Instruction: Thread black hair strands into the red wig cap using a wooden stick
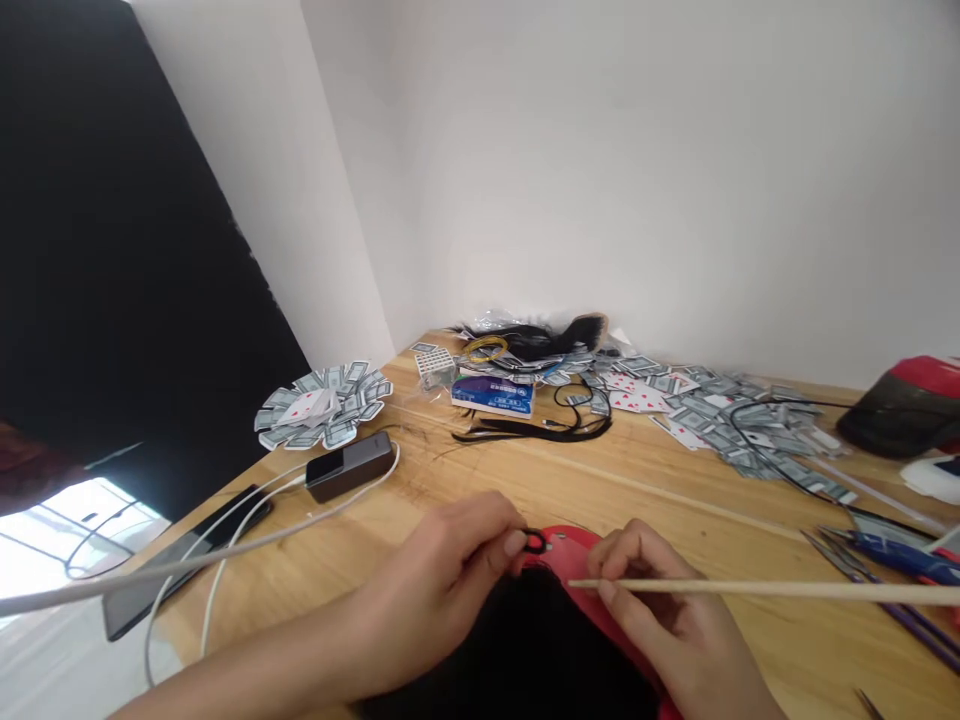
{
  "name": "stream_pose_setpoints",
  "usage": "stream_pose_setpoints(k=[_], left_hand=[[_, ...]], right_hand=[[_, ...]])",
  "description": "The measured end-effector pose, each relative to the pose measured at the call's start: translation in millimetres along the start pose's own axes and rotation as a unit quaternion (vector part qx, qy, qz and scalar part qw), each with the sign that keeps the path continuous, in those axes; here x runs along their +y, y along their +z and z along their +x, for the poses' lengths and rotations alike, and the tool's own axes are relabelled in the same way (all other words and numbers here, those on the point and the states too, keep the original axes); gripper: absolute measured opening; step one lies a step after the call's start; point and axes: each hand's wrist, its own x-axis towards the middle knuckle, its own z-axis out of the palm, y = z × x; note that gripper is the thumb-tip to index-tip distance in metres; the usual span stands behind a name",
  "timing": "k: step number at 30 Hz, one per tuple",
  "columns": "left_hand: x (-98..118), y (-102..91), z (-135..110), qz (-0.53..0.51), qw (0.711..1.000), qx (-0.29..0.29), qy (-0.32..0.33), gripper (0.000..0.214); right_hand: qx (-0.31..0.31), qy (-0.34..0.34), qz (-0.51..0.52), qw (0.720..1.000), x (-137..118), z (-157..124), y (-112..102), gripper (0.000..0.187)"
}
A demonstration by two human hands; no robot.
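Wood forms the stick (810,592) pinched in the right hand (679,640). Beside it, the left hand (450,580) pinches a black loop (535,531).

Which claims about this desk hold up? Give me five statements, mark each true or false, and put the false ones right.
1. The right hand holds a thin pale stick. True.
2. The left hand holds nothing. False: the left hand pinches a small black loop.
3. The blue-and-white box lies farther back than the dark oblong device. True.
4. Every playing card lies right of that box. False: a round arrangement of cards stands to its left.
5. The blue-handled tool lies left of both hands. False: the blue-handled tool is to their right.
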Motion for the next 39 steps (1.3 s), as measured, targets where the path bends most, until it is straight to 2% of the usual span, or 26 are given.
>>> stream_pose_setpoints(k=[3, 8, 20, 26, 31, 36, 39], left_hand=[[6.4, 2.3, 12.7, 0.003, 0.992, -0.099, -0.081, 0.029], [7.1, 7.1, 25.8, 0.037, 0.981, -0.155, -0.106, 0.028], [10.9, 12.1, 26.4, 0.154, 0.969, -0.183, -0.055, 0.028], [11.8, 14.8, 30.5, 0.274, 0.938, -0.208, -0.030, 0.032], [20.4, 15.2, 34.3, 0.318, 0.922, -0.221, -0.026, 0.029], [28.3, 13.1, 37.7, 0.388, 0.885, -0.258, -0.002, 0.030], [26.7, 11.6, 35.6, 0.394, 0.882, -0.258, 0.023, 0.026]], right_hand=[[-0.003, -0.014, 0.000, 1.000, -2.4, 1.3, 1.1, 0.029], [-0.012, -0.028, 0.017, 0.999, -3.6, 2.8, -0.9, 0.023], [-0.023, -0.031, 0.040, 0.998, 1.1, 5.1, -0.2, 0.016], [-0.030, -0.020, 0.040, 0.999, -1.9, 5.9, -1.3, 0.015], [-0.044, 0.002, 0.031, 0.999, -4.2, 7.9, -3.3, 0.014], [-0.045, 0.022, 0.030, 0.998, -2.4, 10.9, -4.4, 0.013], [-0.045, 0.033, 0.030, 0.998, -2.3, 12.6, -5.1, 0.013]])
